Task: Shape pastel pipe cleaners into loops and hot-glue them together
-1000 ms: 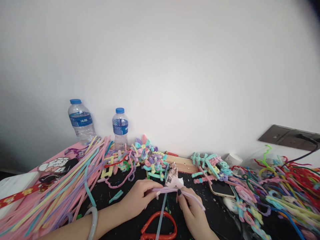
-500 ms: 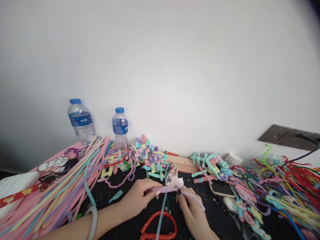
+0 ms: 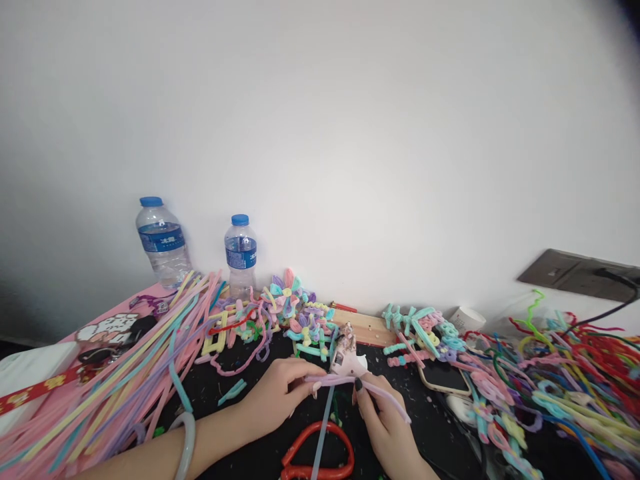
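Note:
A pale purple pipe cleaner runs between both hands, doubled along part of its length. My left hand pinches its left end between thumb and fingers. My right hand grips it farther right, and a loose end sticks out past the thumb. Just behind the pipe cleaner is a pale pink glue gun, its nozzle hidden. A translucent glue stick extends from it toward me, passing over the red handles of a tool on the black mat.
Long pastel pipe cleaners cover the left side. Two water bottles stand by the wall. Finished pipe-cleaner pieces lie behind my hands. At right are a phone, a paper cup and tangled colourful pipe cleaners.

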Tool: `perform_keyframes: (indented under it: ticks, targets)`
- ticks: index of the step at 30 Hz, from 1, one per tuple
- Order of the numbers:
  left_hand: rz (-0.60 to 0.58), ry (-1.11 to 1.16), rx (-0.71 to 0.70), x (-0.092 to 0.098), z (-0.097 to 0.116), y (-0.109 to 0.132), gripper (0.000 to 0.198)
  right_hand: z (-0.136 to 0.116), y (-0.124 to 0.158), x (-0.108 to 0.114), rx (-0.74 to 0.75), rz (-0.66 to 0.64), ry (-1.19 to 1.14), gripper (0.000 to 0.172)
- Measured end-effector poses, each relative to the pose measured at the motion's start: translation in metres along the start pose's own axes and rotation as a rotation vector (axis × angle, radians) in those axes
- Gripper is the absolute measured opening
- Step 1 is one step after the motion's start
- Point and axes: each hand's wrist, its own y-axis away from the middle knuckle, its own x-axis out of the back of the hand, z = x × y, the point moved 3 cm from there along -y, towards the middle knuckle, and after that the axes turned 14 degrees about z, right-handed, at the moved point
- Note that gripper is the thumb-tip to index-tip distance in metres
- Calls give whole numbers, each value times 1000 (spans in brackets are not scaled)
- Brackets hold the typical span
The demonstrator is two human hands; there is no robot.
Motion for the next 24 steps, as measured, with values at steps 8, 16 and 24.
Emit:
perform_keyframes:
  ticks: [8, 16, 24]
  targets:
    - [-3, -3, -22, 0, 0, -1, 22, 3, 0, 0, 21, 29, -8, 27]
    - [-9, -18, -11, -1, 0, -1, 23, 0, -1, 1, 8, 15, -9, 26]
    - [-21, -30, -3, 0, -1, -1, 23, 3, 1, 0, 5, 13, -4, 24]
